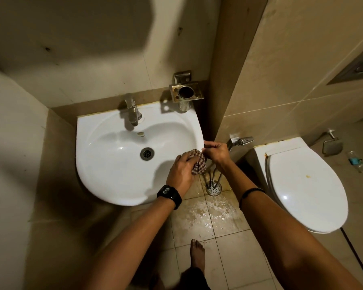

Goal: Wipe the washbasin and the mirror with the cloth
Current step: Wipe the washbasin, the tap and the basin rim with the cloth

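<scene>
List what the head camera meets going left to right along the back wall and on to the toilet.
Tap → metal tumbler holder → hand spray → toilet lid → paper holder.

Small tiled bathroom, looking like a home one. White washbasin [105, 181] is hanging on the wall under a metal tap [132, 110]; a toothbrush holder [186, 92] is sitting beside it. Toilet [302, 185] with closed lid is standing right, a spray hose [240, 141] nearby. Floor drain [213, 188] is lying among wet floor tiles [210, 214].
</scene>
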